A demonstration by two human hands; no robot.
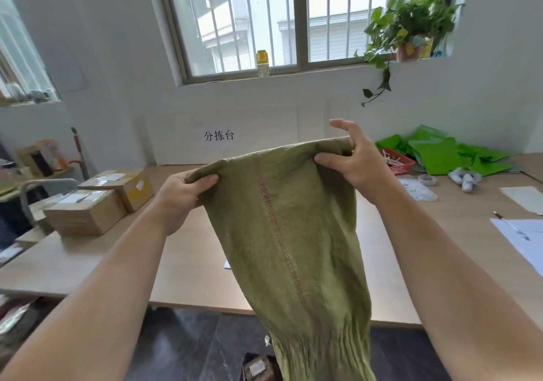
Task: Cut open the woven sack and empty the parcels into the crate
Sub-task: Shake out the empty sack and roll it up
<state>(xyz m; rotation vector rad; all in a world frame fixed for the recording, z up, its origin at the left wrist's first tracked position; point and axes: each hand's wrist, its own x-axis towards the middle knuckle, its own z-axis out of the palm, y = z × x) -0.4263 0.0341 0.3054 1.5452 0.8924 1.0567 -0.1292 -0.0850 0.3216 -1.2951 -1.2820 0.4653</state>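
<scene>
An olive-green woven sack [293, 233] with a faint red stripe hangs upside down in front of me, its bottom edge held up at chest height. My left hand [182, 195] grips the left corner of that edge. My right hand [349, 160] pinches the right corner between thumb and curled fingers, the index finger lifted. The sack looks limp and its gathered end drops to the dark floor by a brown parcel [260, 367]. I cannot see a crate.
A long wooden table [88, 260] stands ahead. Cardboard boxes [88, 210] are stacked on its left end. On its right side lie a red basket [398, 163], green bags [443, 154], tape rolls, and papers with a pen [511, 225]. A window with a plant is behind.
</scene>
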